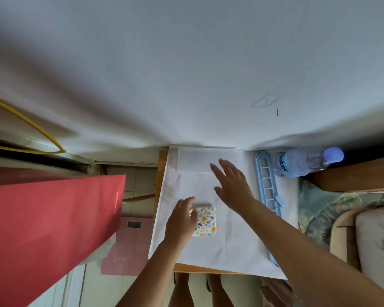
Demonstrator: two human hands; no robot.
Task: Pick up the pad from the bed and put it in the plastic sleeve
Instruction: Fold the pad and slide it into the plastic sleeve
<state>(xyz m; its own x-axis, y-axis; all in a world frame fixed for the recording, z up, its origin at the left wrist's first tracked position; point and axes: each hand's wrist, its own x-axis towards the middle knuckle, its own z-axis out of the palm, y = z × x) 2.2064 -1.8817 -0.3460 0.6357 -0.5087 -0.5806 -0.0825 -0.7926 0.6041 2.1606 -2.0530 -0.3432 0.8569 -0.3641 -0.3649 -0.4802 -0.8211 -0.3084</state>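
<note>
Resting left hand (182,218) curled on floral pad (205,222) | right hand (233,185) flat, fingers spread, empty

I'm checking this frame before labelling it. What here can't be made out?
- Head view: the left part of the floral-patterned square pad is covered by the left hand, so its grip is unclear.
- Head view: no clear plastic sleeve stands out on the white sheet under the open right hand.
- Head view: the clear water bottle label is blurred and partly unreadable.
</note>
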